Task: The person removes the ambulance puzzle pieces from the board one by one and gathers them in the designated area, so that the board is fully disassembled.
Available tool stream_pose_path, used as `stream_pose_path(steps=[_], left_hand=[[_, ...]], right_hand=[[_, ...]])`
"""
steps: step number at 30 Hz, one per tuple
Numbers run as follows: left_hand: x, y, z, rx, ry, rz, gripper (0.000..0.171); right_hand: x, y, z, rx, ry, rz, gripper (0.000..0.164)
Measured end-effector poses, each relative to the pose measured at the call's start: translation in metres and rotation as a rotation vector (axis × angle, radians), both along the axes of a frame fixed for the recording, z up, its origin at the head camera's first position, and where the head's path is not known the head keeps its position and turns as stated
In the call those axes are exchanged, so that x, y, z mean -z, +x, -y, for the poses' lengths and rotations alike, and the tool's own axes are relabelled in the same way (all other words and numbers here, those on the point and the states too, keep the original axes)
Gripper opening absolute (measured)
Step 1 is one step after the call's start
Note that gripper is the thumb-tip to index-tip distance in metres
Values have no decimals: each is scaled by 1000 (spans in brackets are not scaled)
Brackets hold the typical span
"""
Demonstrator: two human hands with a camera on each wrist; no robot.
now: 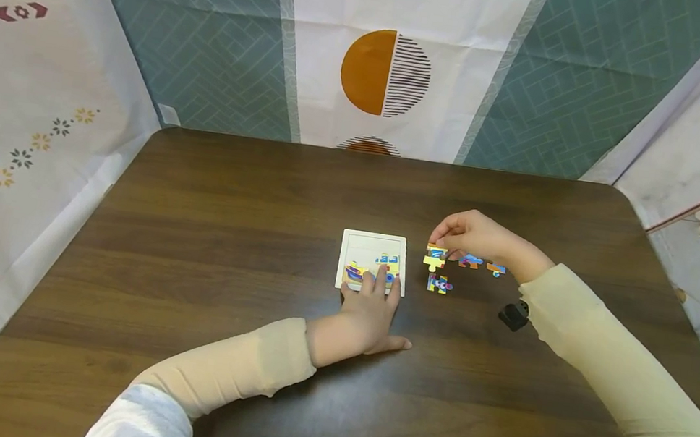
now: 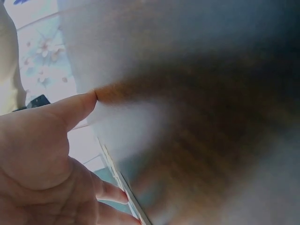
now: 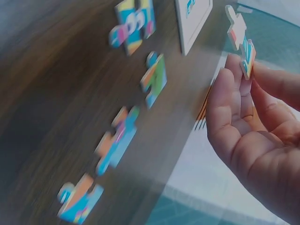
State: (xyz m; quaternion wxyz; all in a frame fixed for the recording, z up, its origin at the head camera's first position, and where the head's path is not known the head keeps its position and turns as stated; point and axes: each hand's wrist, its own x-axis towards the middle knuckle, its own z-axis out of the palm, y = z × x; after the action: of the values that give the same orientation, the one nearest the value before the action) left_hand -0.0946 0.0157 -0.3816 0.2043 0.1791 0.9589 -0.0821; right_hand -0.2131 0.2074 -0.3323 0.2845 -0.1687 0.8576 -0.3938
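My left hand point(image 1: 367, 315) lies over the lower edge of a white square puzzle tray point(image 1: 363, 244), fingers extended onto it and thumb spread out to the right. Inside the tray, puzzle pieces point(image 1: 354, 271) with a coloured picture show partly between and beside the fingers. Right of the tray, my right hand point(image 1: 477, 236) pinches a yellow and blue jigsaw piece point(image 1: 435, 257) between thumb and fingers. In the right wrist view this held jigsaw piece point(image 3: 249, 58) is raised off the table, seen nearly edge-on.
Loose jigsaw pieces lie right of the tray: one piece point(image 1: 439, 283) below the held one, others point(image 1: 470, 262) under and beside the right hand. A small black device point(image 1: 514, 315) sits by the right wrist. Patterned cloth point(image 1: 228, 36) hangs behind the brown table point(image 1: 224, 232).
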Motion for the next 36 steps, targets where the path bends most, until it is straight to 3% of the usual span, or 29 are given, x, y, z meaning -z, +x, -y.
stream_pose_path(steps=[8, 26, 36], left_hand=[[3, 0, 0, 1, -4, 11, 100], [3, -1, 0, 21, -20, 22, 99], [1, -1, 0, 27, -41, 1, 99]], right_hand=[[4, 10, -31, 9, 31, 18, 24], [40, 28, -63, 51, 45, 45, 25], [29, 30, -56, 98, 110, -7, 28]])
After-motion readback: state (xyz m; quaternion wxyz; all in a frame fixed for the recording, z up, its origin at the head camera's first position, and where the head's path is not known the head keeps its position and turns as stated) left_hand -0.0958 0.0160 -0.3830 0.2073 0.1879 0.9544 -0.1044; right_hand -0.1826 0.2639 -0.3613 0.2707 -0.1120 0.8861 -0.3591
